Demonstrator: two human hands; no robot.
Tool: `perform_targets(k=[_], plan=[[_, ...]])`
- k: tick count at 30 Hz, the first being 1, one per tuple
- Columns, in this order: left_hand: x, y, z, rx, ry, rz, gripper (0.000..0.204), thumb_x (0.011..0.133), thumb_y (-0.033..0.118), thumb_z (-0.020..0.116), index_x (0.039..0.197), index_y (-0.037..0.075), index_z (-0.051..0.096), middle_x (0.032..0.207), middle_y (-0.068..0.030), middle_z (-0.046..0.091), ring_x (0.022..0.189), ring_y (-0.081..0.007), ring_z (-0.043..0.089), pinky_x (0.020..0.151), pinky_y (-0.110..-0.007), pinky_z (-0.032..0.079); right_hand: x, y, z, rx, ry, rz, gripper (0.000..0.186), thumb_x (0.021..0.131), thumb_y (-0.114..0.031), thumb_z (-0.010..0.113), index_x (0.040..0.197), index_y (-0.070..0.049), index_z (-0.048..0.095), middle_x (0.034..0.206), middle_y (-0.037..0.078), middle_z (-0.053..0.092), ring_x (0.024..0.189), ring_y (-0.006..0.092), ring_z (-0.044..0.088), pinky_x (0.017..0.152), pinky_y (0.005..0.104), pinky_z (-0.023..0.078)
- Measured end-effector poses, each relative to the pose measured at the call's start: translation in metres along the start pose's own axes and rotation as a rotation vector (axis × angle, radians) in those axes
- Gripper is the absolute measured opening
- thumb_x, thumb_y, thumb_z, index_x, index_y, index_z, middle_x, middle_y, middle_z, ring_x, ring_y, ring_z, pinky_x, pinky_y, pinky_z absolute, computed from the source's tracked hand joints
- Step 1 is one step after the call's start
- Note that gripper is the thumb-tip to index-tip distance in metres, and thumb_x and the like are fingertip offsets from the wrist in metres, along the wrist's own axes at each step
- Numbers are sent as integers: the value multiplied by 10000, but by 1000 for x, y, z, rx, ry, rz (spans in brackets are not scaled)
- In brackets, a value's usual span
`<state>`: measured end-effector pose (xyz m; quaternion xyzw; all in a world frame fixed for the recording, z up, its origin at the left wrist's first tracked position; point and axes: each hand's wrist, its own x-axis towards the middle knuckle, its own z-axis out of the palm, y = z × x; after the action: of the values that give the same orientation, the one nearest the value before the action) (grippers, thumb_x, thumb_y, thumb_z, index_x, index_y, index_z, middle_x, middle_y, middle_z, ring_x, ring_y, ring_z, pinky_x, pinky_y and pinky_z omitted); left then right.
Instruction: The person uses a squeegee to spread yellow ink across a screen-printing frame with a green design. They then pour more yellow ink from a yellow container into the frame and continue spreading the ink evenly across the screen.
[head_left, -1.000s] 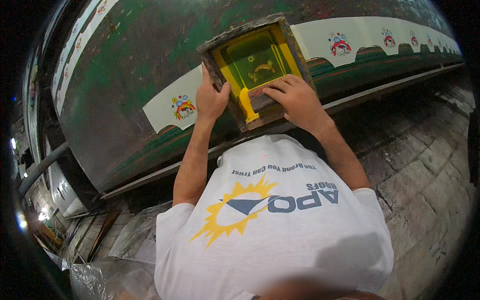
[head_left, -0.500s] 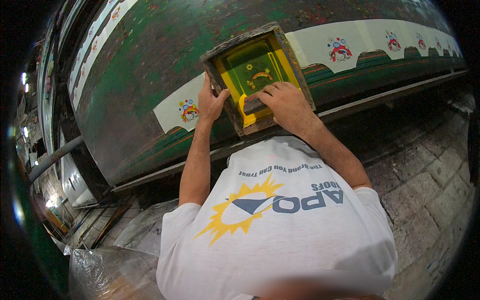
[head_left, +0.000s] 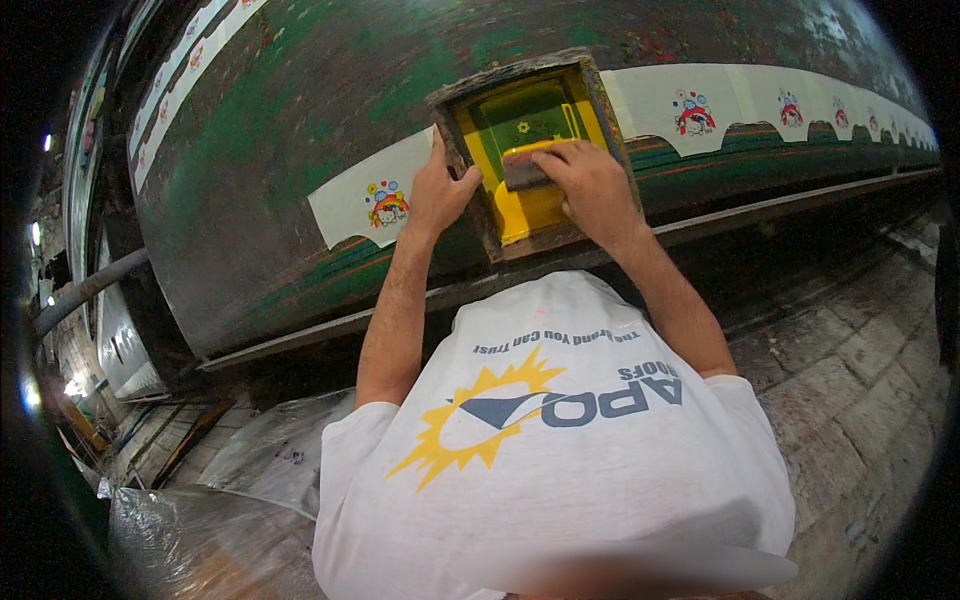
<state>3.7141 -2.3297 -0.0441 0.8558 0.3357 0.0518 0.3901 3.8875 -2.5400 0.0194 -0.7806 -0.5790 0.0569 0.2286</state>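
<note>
A wooden screen printing frame (head_left: 612,110) lies tilted on the long table, with yellow ink on its green and yellow mesh. My right hand (head_left: 597,190) is closed round a dark squeegee (head_left: 524,171) and presses it against the mesh. Yellow ink shows along the squeegee's upper edge and pools below it. At the frame's left side, my left hand (head_left: 440,200) grips the rail, thumb over it and index finger stretched along the outside. White cut pieces (head_left: 333,213) with a colourful rainbow print lie left of the frame; similar printed pieces (head_left: 737,95) run on to the right.
The dark, green-stained table (head_left: 290,130) carries another row of printed pieces (head_left: 190,75) on its far left. Its long front rail (head_left: 300,345) passes just before my body. A grey pipe (head_left: 90,290) and clear plastic sheeting (head_left: 210,530) are at the left; stone paving (head_left: 830,400) is at the right.
My right hand has pushed the squeegee up the mesh, away from me, and it now covers part of the rainbow design. My left hand stays at the frame's left side. The view has shifted slightly.
</note>
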Motion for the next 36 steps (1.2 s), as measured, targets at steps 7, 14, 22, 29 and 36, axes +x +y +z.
perform_targets(k=[7, 14, 22, 29, 36], plan=[[2, 7, -12, 38, -142, -89, 1079, 909, 401, 706, 1654, -131, 134, 750, -259, 710, 728, -408, 747, 684, -491, 586, 69, 26, 3, -35, -112, 36, 449, 841, 53, 772, 1272, -65, 724, 1241, 139, 737, 1175, 355, 693, 1034, 464, 567], [0, -5, -3, -26, -98, -15, 1106, 930, 448, 696, 1665, -118, 94, 783, -265, 733, 725, -414, 751, 669, -485, 598, 108, 40, -13, 32, -249, 91, 376, 938, 35, 701, 1297, -72, 739, 1235, 148, 755, 1142, 347, 719, 1036, 479, 565], [2, 0, -8, 14, -195, -90, 1090, 952, 431, 679, 1688, -63, 43, 844, -276, 753, 668, -399, 748, 696, -479, 626, 85, 31, 2, -17, -261, 129, 417, 936, 62, 678, 1325, -79, 728, 1271, 143, 745, 1219, 349, 685, 1080, 466, 543], [1, 7, -18, -36, -255, -136, 1149, 924, 473, 670, 1675, -99, 14, 866, -310, 740, 808, -449, 753, 758, -513, 613, -9, -21, -11, 1, -252, 202, 567, 805, 137, 677, 1317, -101, 729, 1350, 137, 703, 1271, 364, 648, 1114, 461, 526], [-4, 11, -17, -133, -251, -187, 1140, 920, 467, 674, 1699, -45, 17, 923, -296, 758, 837, -455, 754, 800, -515, 604, -33, -38, -8, 56, -141, 198, 623, 758, 176, 635, 1311, -92, 733, 1327, 128, 711, 1268, 349, 647, 1120, 453, 521]])
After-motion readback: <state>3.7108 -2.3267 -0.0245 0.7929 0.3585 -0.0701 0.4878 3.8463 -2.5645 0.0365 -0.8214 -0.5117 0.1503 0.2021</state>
